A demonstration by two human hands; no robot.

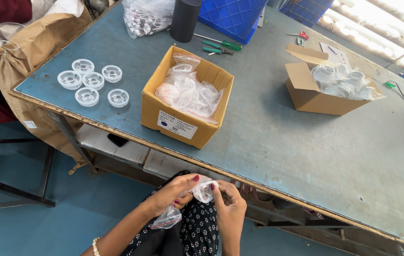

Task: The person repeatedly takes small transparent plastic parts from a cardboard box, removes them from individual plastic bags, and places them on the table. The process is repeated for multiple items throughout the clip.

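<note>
Both hands are low in the view, over my lap and in front of the table's near edge. My left hand [172, 192] and my right hand [229, 203] together hold a small clear plastic part [204, 190] partly wrapped in a clear plastic bag [168, 218] that hangs down from the left hand. On the table above stands an open cardboard box [183, 121] filled with bagged clear parts. Several bare clear round parts [93, 81] lie in a cluster at the table's left end.
A second open cardboard box [313, 97] with clear parts sits at the right. At the back are a black cylinder [185, 19], green-handled screwdrivers [221, 46], a blue crate [233, 16], a bag of small parts [145, 16] and red scissors [301, 35]. A brown sack [26, 38] stands left.
</note>
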